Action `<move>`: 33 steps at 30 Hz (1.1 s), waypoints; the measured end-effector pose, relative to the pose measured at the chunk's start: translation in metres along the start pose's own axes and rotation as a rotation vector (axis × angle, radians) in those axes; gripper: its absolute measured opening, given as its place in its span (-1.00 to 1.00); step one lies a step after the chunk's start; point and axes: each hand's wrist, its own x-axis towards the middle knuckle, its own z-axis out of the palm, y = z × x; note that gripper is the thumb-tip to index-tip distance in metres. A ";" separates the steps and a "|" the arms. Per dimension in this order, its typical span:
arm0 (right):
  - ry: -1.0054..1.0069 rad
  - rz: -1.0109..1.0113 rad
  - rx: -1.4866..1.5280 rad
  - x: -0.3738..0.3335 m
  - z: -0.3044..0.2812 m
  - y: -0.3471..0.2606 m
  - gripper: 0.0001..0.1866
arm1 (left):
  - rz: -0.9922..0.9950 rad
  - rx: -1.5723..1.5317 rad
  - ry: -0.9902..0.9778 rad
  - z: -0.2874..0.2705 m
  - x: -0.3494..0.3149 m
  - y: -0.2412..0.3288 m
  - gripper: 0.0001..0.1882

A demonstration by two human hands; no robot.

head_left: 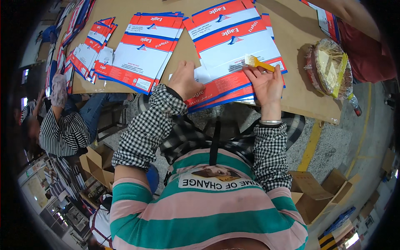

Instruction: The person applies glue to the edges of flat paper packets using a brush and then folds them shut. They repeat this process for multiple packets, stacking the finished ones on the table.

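- Brush (260, 63) poised over the white face of the uppermost flat carton (221, 54) suggests that you are at a pasting step, though no wet streak can be made out there
- Next move, as I judge it, calls for a light, even stroke along the part to be glued, without smearing the rest of the printed face
- Your right hand (266, 85) has thumb and fingers closed around the yellow handle (266, 66); I cannot tell whether the pale bristles (249, 60) touch the carton
- Your left hand (185, 81) is half curled, thumb spread away from the fingers, at the pile's left side; whether it pinches an edge or merely steadies it, I cannot tell
- That carton lies directly in front of you, near the front edge of the brown table (310, 104)
- Plastic-wrapped bowl (311, 66) of pale paste (329, 71) sits to your right, well apart from the brush, so reloading means a reach
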 end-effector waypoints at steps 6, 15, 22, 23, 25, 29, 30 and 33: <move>-0.007 -0.011 0.018 0.000 -0.001 0.001 -0.42 | -0.084 -0.106 0.039 -0.014 -0.005 0.012 -0.66; -0.101 0.000 -0.023 -0.001 -0.004 -0.006 -0.42 | 0.109 -0.586 0.216 0.002 0.017 -0.016 -0.82; -0.149 -0.049 -0.202 0.000 0.022 -0.005 -0.59 | 0.383 -0.781 0.587 0.050 0.024 -0.030 -0.84; -0.142 -0.076 -0.254 0.000 0.028 -0.002 -0.64 | 0.394 -0.808 0.622 0.052 0.023 -0.029 -0.83; -0.111 -0.084 -0.336 0.003 0.037 0.004 -0.65 | 0.393 -0.804 0.673 0.047 0.017 -0.024 -0.83; -0.040 -0.090 -0.430 0.010 0.043 0.019 -0.66 | 0.410 -0.749 0.677 0.045 0.017 -0.030 -0.78; -0.020 -0.091 -0.434 0.012 0.043 0.022 -0.66 | 0.397 -0.753 0.687 0.047 0.018 -0.030 -0.79; 0.041 -0.105 -0.430 0.015 0.046 0.030 -0.67 | 0.364 -0.771 0.698 0.046 0.020 -0.030 -0.79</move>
